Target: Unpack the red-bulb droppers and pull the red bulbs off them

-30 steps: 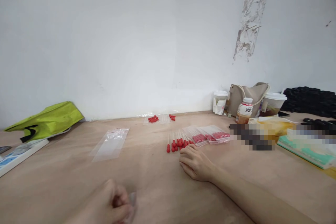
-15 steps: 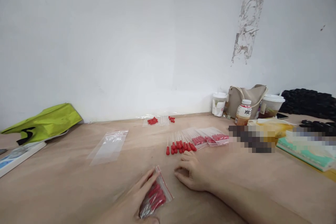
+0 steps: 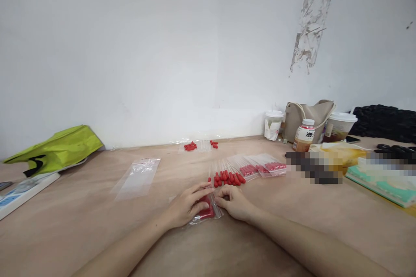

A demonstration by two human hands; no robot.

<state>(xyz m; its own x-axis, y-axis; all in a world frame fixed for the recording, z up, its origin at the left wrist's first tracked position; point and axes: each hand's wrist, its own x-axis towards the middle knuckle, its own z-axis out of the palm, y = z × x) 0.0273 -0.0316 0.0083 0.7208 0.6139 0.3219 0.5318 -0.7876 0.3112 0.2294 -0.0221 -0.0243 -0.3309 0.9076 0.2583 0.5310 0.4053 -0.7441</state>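
My left hand (image 3: 186, 204) lies on a small clear zip bag (image 3: 207, 213) filled with red-bulbed droppers, pressing it flat on the wooden table (image 3: 81, 229). My right hand (image 3: 234, 201) meets it at the bag's right edge, fingers curled and pinching the edge. Just beyond the hands lies a row of loose glass droppers with red bulbs (image 3: 226, 176). To the right of those, filled bags (image 3: 260, 165) overlap in a line.
A stack of empty clear bags (image 3: 138, 176) lies to the left. Loose red bulbs (image 3: 190, 146) sit by the wall. A green bag (image 3: 56, 147) is far left. Cups (image 3: 273, 124), a bottle (image 3: 303, 136), a beige handbag (image 3: 308, 117) and books (image 3: 383, 181) crowd the right.
My left hand brought the filled bag up from near the table's front edge to just before the loose droppers. My right hand drew back from the droppers and met the bag.
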